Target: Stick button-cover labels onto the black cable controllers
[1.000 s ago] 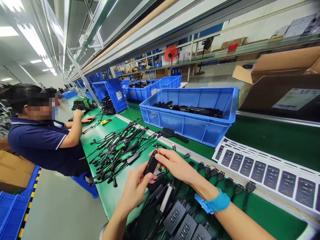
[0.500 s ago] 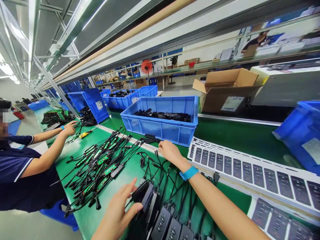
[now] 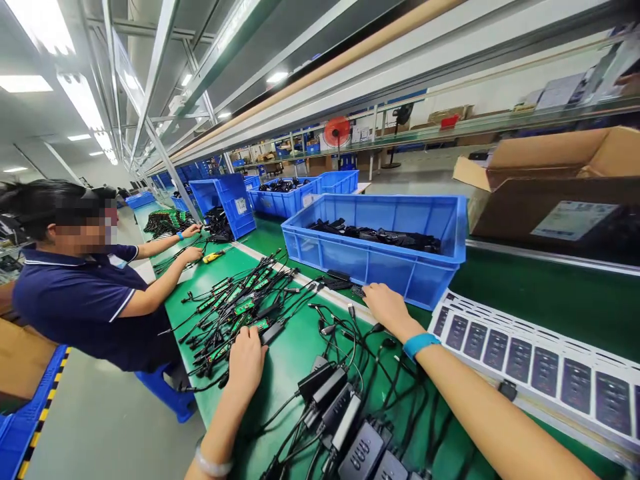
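My left hand [image 3: 247, 361] is at the near edge of a pile of green circuit boards [image 3: 245, 306] with black cables, its fingers bent and together. A green board shows right at its fingertips; what they grip is hidden. My right hand [image 3: 386, 308], with a blue wristband, is closed on a small black plastic piece [image 3: 358, 291] in front of the blue bin [image 3: 375, 267]. More black plastic parts [image 3: 336, 280] lie to its left. Between my arms are black boxes with cables [image 3: 345, 413], laid side by side on the green table.
A co-worker [image 3: 95, 287] sits at the left, hands over the same table near a yellow tool [image 3: 213, 257]. White trays of dark panels [image 3: 545, 367] run along the right. An open carton [image 3: 560, 193] stands behind; a tilted blue bin [image 3: 233, 207] is at the far left.
The view has swung left. My left hand has moved from beside the black boxes forward to the circuit board pile, and its spread fingers have closed. My right hand stays in front of the bin.
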Motion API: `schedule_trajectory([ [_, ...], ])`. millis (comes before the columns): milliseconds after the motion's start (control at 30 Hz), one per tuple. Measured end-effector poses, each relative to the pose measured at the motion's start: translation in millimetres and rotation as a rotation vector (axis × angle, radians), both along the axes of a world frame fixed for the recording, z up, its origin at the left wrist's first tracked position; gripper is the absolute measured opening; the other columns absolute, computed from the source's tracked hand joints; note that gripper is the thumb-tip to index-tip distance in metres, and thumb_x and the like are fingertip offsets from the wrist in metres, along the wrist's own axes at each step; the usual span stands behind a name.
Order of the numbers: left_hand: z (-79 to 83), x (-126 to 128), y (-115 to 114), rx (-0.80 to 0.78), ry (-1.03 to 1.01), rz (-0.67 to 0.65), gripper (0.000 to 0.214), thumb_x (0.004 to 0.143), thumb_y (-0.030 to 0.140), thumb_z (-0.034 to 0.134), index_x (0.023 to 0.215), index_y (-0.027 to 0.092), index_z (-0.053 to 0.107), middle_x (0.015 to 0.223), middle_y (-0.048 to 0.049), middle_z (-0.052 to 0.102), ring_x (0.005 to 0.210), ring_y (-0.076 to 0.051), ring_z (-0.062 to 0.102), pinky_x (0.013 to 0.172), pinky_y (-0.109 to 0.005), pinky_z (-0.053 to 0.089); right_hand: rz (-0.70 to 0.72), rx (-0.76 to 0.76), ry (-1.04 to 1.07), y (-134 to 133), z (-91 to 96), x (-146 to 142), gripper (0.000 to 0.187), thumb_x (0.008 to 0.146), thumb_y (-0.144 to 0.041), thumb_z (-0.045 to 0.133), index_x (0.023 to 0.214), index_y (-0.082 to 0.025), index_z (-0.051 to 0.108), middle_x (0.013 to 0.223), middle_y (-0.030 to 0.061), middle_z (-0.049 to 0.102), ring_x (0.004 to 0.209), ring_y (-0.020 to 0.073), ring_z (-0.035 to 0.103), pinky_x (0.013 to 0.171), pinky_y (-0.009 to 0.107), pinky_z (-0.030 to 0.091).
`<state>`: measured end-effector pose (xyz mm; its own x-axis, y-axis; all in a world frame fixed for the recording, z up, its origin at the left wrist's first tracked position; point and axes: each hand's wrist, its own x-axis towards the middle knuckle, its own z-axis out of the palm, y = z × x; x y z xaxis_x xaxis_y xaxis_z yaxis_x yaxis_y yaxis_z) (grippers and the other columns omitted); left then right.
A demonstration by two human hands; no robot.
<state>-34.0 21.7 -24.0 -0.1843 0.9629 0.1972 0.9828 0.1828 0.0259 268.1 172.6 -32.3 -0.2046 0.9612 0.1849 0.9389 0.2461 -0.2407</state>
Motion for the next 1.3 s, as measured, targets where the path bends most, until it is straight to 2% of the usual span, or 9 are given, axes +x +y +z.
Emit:
schedule_trajectory([
  [167,1.2,0,-2,0.055,-0.094,-0.102,0.025,0.085,0.019,0.05,0.109,0.018,0.054,0.1,-0.0087,0.054,0.095,-0.025,0.055,0.082,-0.037,0.047,-0.05,-0.051,0.283,-6,11.4,-4,0.028,0.086,-0.01,0.047,0.107,-0.009,0.065,0.098,0.0186,0.068,0.097,0.0278,0.063,0.084,0.039,0.047],
  [367,7.7,-6,14,0.129,-0.395,-0.122,0.014,0.084,0.019,0.044,0.077,0.019,0.055,0.08,-0.0068,0.054,0.082,-0.024,0.055,0.077,-0.036,0.044,0.071,-0.22,0.789,-37,40.3,-11,0.046,0.09,-0.02,0.034,0.135,-0.016,0.044,0.09,0.0094,0.072,0.082,0.0196,0.069,0.064,0.031,0.057],
  [467,22.7,-15,23,0.151,-0.619,-0.1,0.021,0.085,0.029,0.041,0.068,0.02,0.05,0.067,-0.0036,0.05,0.068,-0.02,0.052,0.065,-0.031,0.041,0.169,-0.408,1.189,-58,55.5,-15,0.04,0.089,-0.022,0.036,0.128,-0.018,0.046,0.101,0.0106,0.069,0.088,0.0184,0.069,0.064,0.029,0.058],
  [567,44.2,-17,26,0.14,-0.886,-0.089,0.038,0.088,0.046,0.034,0.071,0.018,0.052,0.061,-0.0014,0.049,0.05,-0.014,0.04,0.048,-0.026,0.031,0.203,-0.585,1.561,-75,68.2,-20,0.027,0.086,-0.028,0.052,0.111,-0.021,0.052,0.095,0.0068,0.066,0.082,0.0175,0.068,0.063,0.028,0.058],
  [700,69.1,2,18,0.076,-1.225,-0.162,0.053,0.082,0.061,0.041,0.096,0.012,0.056,0.078,-0.0056,0.06,0.045,-0.006,0.028,0.042,-0.021,0.02,0.213,-0.529,1.542,-89,78.9,-27,0.026,0.077,-0.034,0.065,0.096,-0.021,0.052,0.08,0.0011,0.062,0.075,0.0168,0.065,0.064,0.029,0.055],
  [800,77.9,29,4,0.02,-1.405,-0.215,0.051,0.071,0.052,0.064,0.102,0.012,0.055,0.089,-0.0104,0.065,0.051,-0.005,0.038,0.045,-0.019,0.027,0.284,-0.41,1.402,-96,83.4,-29,0.03,0.076,-0.041,0.065,0.093,-0.02,0.052,0.072,-0.0016,0.059,0.066,0.0132,0.057,0.06,0.025,0.046],
  [933,80.3,64,-10,-0.072,-1.705,-0.298,0.049,0.068,0.033,0.078,0.107,0.013,0.057,0.101,-0.013,0.068,0.068,-0.01,0.059,0.059,-0.021,0.045,0.382,-0.355,1.314,-107,87.0,-33,0.042,0.079,-0.044,0.064,0.11,-0.022,0.047,0.066,-0.0057,0.054,0.061,0.0125,0.051,0.057,0.024,0.04],
  [1133,82.0,95,-16,-0.196,-1.753,-0.414,0.05,0.067,0.026,0.081,0.112,0.011,0.064,0.096,-0.0109,0.071,0.083,-0.018,0.067,0.076,-0.028,0.054,0.432,-0.416,1.307,-119,85.2,-44,0.039,0.077,-0.042,0.065,0.106,-0.023,0.047,0.079,-0.0036,0.052,0.055,0.0102,0.054,0.053,0.025,0.043],
  [1300,82.7,101,-19,-0.201,-1.75,-0.426,0.051,0.063,0.021,0.084,0.11,0.012,0.066,0.096,-0.0079,0.07,0.086,-0.017,0.067,0.08,-0.026,0.052,0.441,-0.363,1.288,-120,80.9,-48,0.035,0.078,-0.036,0.064,0.105,-0.021,0.047,0.068,-0.0048,0.054,0.061,0.0131,0.056,0.059,0.027,0.045],
])
